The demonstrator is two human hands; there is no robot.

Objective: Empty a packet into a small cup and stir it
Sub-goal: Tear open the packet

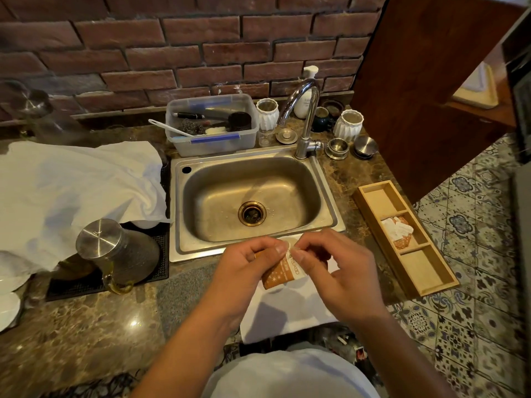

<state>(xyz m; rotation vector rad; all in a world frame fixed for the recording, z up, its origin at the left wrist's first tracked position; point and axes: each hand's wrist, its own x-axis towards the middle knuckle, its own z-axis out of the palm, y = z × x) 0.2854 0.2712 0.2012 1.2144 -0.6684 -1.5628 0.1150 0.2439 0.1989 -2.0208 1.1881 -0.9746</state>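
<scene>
1. A packet [283, 272] is held above a white cloth [290, 314], just in front of the sink [253, 196].
2. Its top edge is pinched by both hands – left hand [250, 265] and right hand [330, 262], fingers curled.
3. More packets are seen in a tray [425, 271] to the right.

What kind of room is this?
Probably a small kitchen or drinks corner: a steel sink with a tap set in a stone counter, and a wooden tray holding packets.
</scene>
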